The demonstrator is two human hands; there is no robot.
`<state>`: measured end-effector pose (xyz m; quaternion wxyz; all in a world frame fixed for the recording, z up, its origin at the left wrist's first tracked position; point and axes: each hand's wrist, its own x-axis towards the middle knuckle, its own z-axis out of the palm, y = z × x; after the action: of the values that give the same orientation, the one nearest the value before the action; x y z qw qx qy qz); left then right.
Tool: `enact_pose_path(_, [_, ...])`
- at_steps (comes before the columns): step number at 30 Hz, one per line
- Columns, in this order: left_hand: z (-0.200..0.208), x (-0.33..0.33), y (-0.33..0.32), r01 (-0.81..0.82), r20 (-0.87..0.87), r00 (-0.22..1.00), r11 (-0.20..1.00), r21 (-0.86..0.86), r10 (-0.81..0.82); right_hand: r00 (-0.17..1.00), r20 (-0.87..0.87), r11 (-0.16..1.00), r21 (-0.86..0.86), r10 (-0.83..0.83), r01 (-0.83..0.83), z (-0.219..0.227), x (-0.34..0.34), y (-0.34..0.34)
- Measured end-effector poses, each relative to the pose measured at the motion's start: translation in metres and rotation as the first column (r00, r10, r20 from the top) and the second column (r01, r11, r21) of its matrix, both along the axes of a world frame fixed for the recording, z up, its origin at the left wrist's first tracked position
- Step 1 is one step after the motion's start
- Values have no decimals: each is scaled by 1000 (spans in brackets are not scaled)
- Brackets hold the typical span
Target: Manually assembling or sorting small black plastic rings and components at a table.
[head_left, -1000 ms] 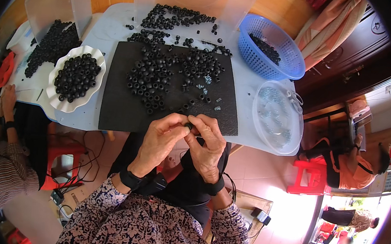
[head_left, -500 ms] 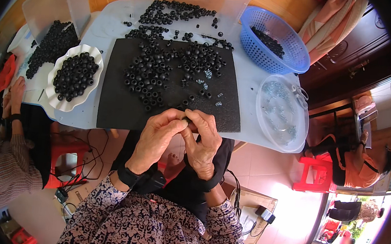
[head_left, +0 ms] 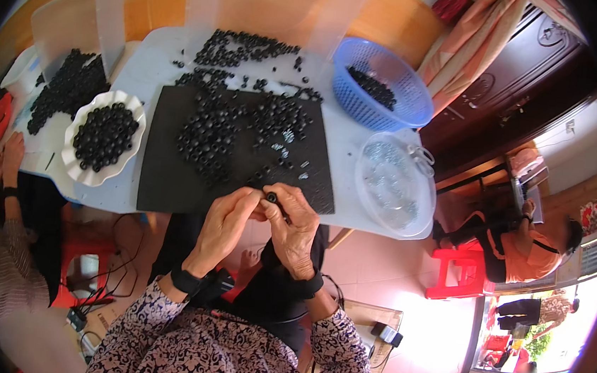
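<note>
A round black bead (head_left: pixel 271 197) with a hole in its face sits pinched between thumb and forefinger of my right hand (head_left: pixel 295 237). Close beside it, my left hand (head_left: pixel 221 231) is closed, its fingertips pressed together near the bead; what they hold, if anything, is hidden. Both hands hover at the near edge of a black mat (head_left: pixel 160 181). Loose black beads (head_left: pixel 207 136) lie heaped across the mat, with a few small clear beads (head_left: pixel 288 136) at their right side.
A white scalloped bowl (head_left: pixel 70 145) of black beads stands left. At right are a blue perforated basket (head_left: pixel 397 117) and a clear round tray (head_left: pixel 402 213) holding small clear beads. Another person's hand (head_left: pixel 13 154) rests at far left. Red stools (head_left: pixel 447 278) stand on the floor.
My view has shifted, so the table sits lower and further left. My hands have turned slightly, and the black bead's hole now shows at the right fingertips.
</note>
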<state>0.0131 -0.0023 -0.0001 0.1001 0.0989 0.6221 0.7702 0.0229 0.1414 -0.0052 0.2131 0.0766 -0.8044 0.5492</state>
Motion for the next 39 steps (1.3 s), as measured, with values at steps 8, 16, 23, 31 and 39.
enact_pose_path(8, [1,11,-7,87,-13,996,996,24,-86,933,-260,910,267,-248,317,93,-112,96])
enact_pose_path(16, [-18,19,-24,109,20,994,994,30,-110,979,55,960,212,-198,182,54,-76,39])
enact_pose_path(23, [-25,23,-41,66,60,996,997,36,-68,993,116,997,78,9,-18,5,-23,-18])
enact_pose_path(31, [-11,22,-41,12,-9,1000,996,87,-12,981,188,983,168,39,-71,16,-33,-21])
enact_pose_path(39, [-5,11,-32,-56,-29,998,998,-13,56,989,109,966,229,97,-120,9,-37,-16])
